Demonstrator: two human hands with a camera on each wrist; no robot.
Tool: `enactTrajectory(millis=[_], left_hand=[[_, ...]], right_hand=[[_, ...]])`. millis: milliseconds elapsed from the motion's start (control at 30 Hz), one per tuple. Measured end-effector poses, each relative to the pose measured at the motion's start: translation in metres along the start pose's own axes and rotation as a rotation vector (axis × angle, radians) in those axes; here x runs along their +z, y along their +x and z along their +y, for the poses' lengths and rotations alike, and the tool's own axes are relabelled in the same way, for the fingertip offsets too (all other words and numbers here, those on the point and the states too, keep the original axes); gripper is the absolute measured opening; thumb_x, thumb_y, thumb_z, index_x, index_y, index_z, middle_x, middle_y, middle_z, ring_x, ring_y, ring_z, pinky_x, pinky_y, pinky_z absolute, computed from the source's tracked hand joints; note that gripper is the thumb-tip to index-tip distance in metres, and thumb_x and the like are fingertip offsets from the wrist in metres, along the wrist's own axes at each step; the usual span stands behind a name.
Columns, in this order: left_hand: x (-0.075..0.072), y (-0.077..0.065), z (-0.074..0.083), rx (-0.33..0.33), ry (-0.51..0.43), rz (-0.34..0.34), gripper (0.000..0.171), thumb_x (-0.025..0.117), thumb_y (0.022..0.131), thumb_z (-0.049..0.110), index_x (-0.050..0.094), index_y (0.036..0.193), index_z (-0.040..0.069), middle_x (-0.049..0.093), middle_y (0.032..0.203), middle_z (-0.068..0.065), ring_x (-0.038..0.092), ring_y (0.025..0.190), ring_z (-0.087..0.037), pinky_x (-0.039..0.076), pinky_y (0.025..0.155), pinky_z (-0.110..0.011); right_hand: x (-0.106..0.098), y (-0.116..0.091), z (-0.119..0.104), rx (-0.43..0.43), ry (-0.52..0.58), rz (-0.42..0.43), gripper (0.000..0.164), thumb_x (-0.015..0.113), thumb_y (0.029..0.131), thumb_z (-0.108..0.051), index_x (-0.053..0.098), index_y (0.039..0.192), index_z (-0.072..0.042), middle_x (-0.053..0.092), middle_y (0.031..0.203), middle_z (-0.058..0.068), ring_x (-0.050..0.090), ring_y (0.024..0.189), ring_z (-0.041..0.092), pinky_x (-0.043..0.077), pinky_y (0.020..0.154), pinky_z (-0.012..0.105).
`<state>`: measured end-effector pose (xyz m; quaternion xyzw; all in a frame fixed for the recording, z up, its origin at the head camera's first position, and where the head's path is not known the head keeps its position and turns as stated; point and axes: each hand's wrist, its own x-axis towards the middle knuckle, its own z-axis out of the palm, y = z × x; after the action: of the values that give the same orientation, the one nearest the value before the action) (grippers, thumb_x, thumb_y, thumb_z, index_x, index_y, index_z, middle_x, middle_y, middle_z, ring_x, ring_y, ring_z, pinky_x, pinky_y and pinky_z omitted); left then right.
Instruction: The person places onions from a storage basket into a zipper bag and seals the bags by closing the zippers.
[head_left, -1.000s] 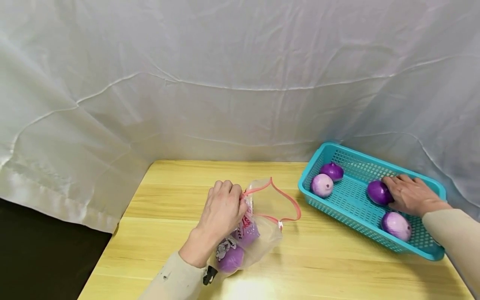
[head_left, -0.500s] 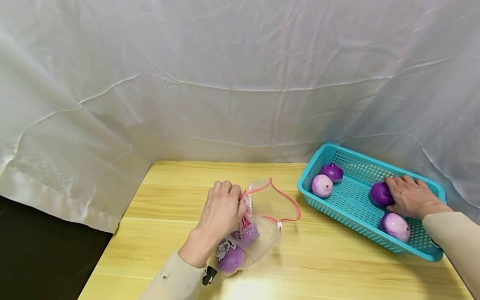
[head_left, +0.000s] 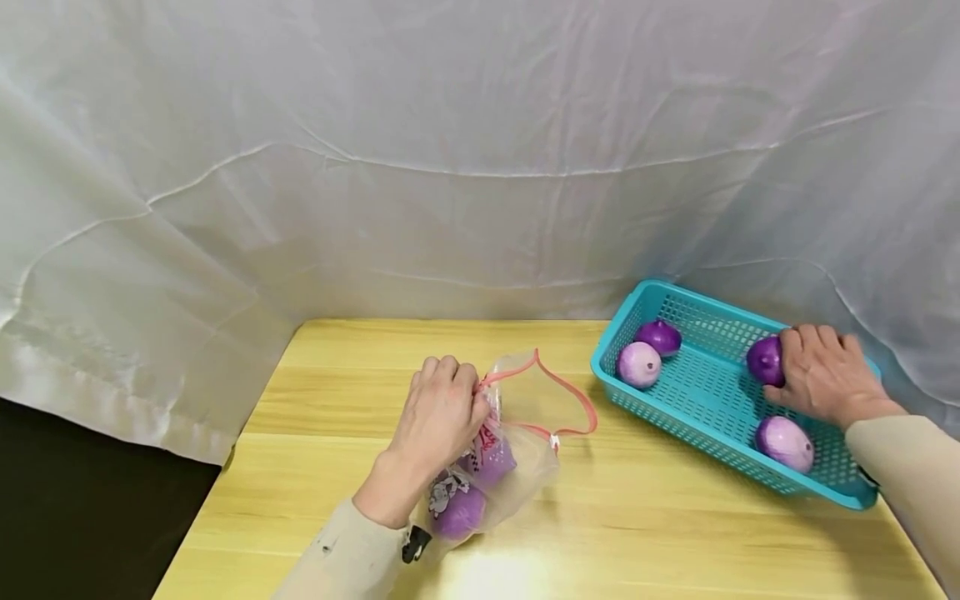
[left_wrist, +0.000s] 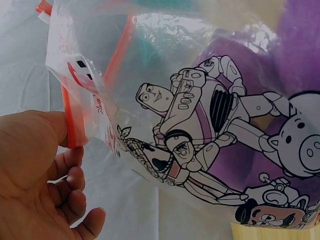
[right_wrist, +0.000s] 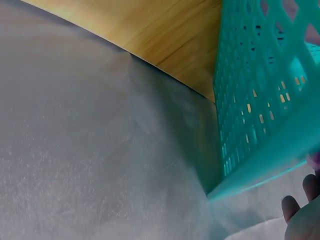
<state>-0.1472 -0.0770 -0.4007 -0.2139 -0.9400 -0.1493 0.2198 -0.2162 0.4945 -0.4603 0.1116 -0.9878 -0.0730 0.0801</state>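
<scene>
My left hand pinches the red zip edge of a clear plastic bag between thumb and fingers. In the left wrist view the bag shows printed cartoon figures, with purple onions behind them. The bag's mouth gapes toward the right, its slider hanging at the front. My right hand reaches into a blue basket and grips a dark purple onion, fingers on its right side. A paler onion lies nearer the front. The right wrist view mostly shows the basket's wall, with only fingertips at the edge.
Two more onions, one pale and one dark, lie at the basket's left end. The basket stands on the right of a wooden table. A grey-white cloth hangs behind the table.
My right hand and the dark onion have shifted slightly back and to the right, away from the paler onion in front. The left hand keeps its hold on the bag.
</scene>
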Motion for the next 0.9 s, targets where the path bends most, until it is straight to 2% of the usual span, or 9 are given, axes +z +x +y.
enactTrajectory(millis=[300, 600, 900], left_hand=[[-0.002, 0.002, -0.002, 0.01, 0.008, -0.001, 0.011, 0.067, 0.089, 0.017, 0.061, 0.082, 0.011, 0.053, 0.082, -0.003, 0.044, 0.078, -0.025, 0.039, 0.071, -0.036], [-0.005, 0.004, 0.0, 0.008, 0.017, 0.001, 0.013, 0.065, 0.09, 0.017, 0.059, 0.079, 0.012, 0.052, 0.08, -0.003, 0.044, 0.077, -0.026, 0.04, 0.07, -0.037], [-0.006, 0.005, 0.0, 0.021, 0.008, 0.011, 0.014, 0.066, 0.091, 0.017, 0.059, 0.08, 0.012, 0.052, 0.079, -0.002, 0.044, 0.077, -0.025, 0.039, 0.07, -0.037]], right_hand=[[-0.016, 0.0, -0.006, -0.007, -0.025, 0.022, 0.082, 0.09, 0.073, -0.046, 0.045, 0.115, 0.009, 0.053, 0.107, 0.033, 0.048, 0.099, 0.051, 0.04, 0.08, 0.061], [-0.034, 0.004, -0.021, -0.079, -0.076, 0.1, 0.086, 0.089, 0.071, -0.049, 0.046, 0.117, 0.008, 0.053, 0.106, 0.03, 0.05, 0.099, 0.049, 0.041, 0.079, 0.06], [-0.051, 0.007, -0.034, -0.103, -0.09, 0.135, 0.088, 0.092, 0.068, -0.05, 0.047, 0.118, 0.006, 0.052, 0.107, 0.028, 0.049, 0.101, 0.048, 0.04, 0.081, 0.059]])
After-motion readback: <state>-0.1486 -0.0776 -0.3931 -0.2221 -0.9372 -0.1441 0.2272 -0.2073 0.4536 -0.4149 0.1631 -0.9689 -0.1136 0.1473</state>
